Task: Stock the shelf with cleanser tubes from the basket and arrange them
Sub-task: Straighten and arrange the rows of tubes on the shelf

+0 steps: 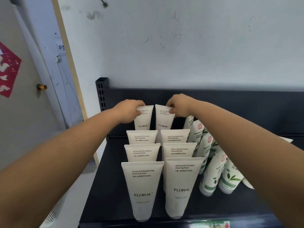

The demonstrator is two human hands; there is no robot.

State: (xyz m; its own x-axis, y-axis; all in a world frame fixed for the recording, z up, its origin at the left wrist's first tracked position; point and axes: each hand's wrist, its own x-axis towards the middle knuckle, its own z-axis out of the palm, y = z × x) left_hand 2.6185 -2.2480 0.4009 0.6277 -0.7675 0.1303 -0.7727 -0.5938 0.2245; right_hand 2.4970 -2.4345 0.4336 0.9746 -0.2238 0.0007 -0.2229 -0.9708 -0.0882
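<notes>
Your left hand [130, 111] pinched the crimped top of the rear left tube [144, 120]; your right hand [178, 105] pinched the rear right tube [164, 120], fingers curled on both. Both tubes stood at the back of the shelf [113, 186]. Risk: a forward nudge could topple either row domino-fashion. Count: eight white tubes [142, 186], and at least five green-leaf tubes [212, 175] to their right.

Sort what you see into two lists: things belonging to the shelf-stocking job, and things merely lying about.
Belonging to the job:
left hand gripping the back-left FLORAL tube
right hand gripping the back-right FLORAL tube
FLORAL tubes in front
dark shelf

Merely about:
green-leaf tubes at right
red paper cut-out
door knob
</notes>
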